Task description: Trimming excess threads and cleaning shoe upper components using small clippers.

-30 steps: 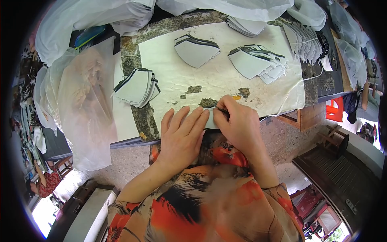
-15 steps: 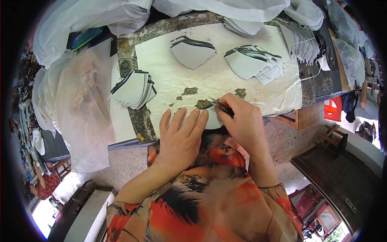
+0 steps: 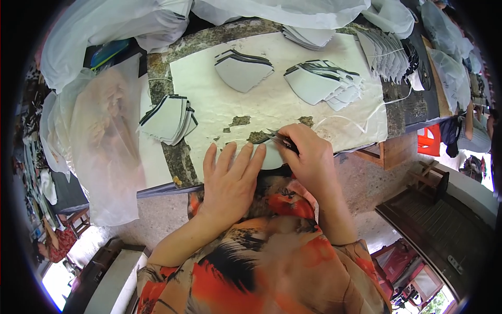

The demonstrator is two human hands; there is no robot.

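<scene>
My left hand [image 3: 230,178] lies with its fingers stretched out at the near edge of the table, pressing on a pale curved fabric piece [image 3: 272,158]. Closed around small dark-handled snips [image 3: 283,139], my right hand [image 3: 309,157] is at the right side of that piece. The snips' pointed metal tips face up and left, near the piece's upper edge. Part of the piece is hidden under both hands. Beyond them are stacks of similar white pieces with black edging: one at the left [image 3: 167,120], one at the middle [image 3: 243,73], one at the right [image 3: 319,82].
A worn cream sheet [image 3: 209,115] covers the table. At the back are more white pieces [image 3: 308,37], a tied bundle [image 3: 381,55] and plastic bags [image 3: 282,11]. Clear plastic [image 3: 110,141] hangs over the left edge. A wooden stool [image 3: 426,178] stands at the right.
The whole view has shifted slightly, so the table's contents sit a little further left. A thin white cord now shows across the sheet's right part. Both hands keep nearly the same pose.
</scene>
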